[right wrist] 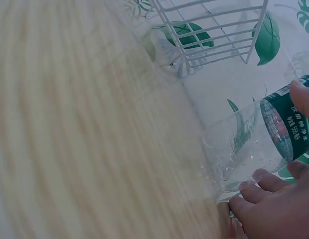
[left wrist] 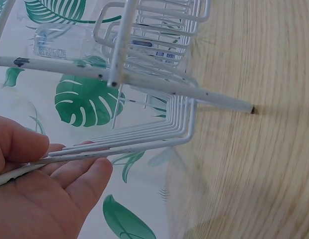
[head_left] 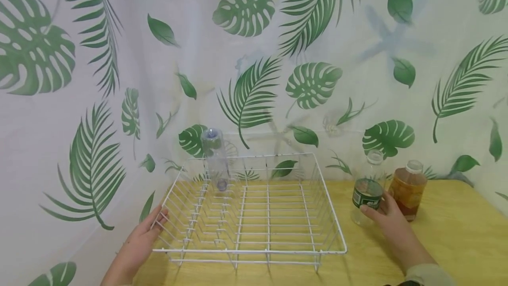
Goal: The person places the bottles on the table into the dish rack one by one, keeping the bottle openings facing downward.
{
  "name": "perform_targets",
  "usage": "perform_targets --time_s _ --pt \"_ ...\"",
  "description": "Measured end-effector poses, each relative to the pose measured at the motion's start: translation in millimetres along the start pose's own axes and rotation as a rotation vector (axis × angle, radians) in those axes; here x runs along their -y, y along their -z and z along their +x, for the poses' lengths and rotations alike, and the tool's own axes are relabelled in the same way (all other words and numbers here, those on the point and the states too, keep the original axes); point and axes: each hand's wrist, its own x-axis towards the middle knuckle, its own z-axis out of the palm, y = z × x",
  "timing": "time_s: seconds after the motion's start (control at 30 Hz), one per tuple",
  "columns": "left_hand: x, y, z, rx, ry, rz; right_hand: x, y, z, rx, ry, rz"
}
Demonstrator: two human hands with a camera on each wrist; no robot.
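Observation:
In the head view a white wire dish rack point(head_left: 293, 252) stands on the table, with a clear plastic bottle point(head_left: 216, 158) leaning upright in its back left part. My left hand point(head_left: 136, 244) grips the rack's left side; the left wrist view shows the thumb over the rim wire and the fingers point(left wrist: 92, 184) beneath it. To the right of the rack, my right hand point(head_left: 393, 222) holds a clear, capless water bottle point(head_left: 367, 194) with a green label, thumb in front and fingers round its far side. The right wrist view shows its transparent lower body point(right wrist: 239, 144).
A second bottle point(head_left: 409, 189), with a brownish-orange body and no cap, stands just right of the right hand. The wood-grain table point(head_left: 448, 242) meets a white curtain point(head_left: 254, 47) printed with green leaves at the back and left.

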Motion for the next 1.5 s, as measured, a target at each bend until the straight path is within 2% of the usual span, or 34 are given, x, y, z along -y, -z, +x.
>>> perform_targets --time_s 0.13,0.37,0.5,0.73,0.9,1.03,1.23,1.4,1.5 --pt "0.1 2.3 0.4 -0.001 -0.016 0.004 -2 -1 3.0 -0.005 0.005 -0.013" --pt "-1.9 -0.1 0.0 0.008 0.013 0.000 -4 -1 1.5 0.003 0.040 -0.115" --pt "-3.2 -0.3 -0.3 0.006 0.002 -0.006 -2 0 0.4 0.005 0.045 -0.147" --pt "6.4 -1.1 -2.3 -0.007 -0.017 0.003 -3 1 -4.9 -0.030 0.052 -0.235" --pt "7.7 -0.9 -2.3 0.002 -0.049 0.021 6 2 -8.9 -0.031 0.034 -0.224" --pt "4.5 -0.8 -3.5 0.004 -0.034 0.040 12 1 -12.2 -0.023 0.038 -0.220" --pt "0.0 0.6 -3.0 -0.034 -0.023 0.127 26 -1 -15.5 -0.031 0.087 -0.270" --pt "-2.2 2.8 2.5 -0.107 -0.123 0.279 43 -3 -18.8 -0.058 0.160 -0.344" --pt "-8.4 2.2 4.6 -0.166 -0.184 0.373 52 -5 -21.2 -0.059 0.201 -0.387"
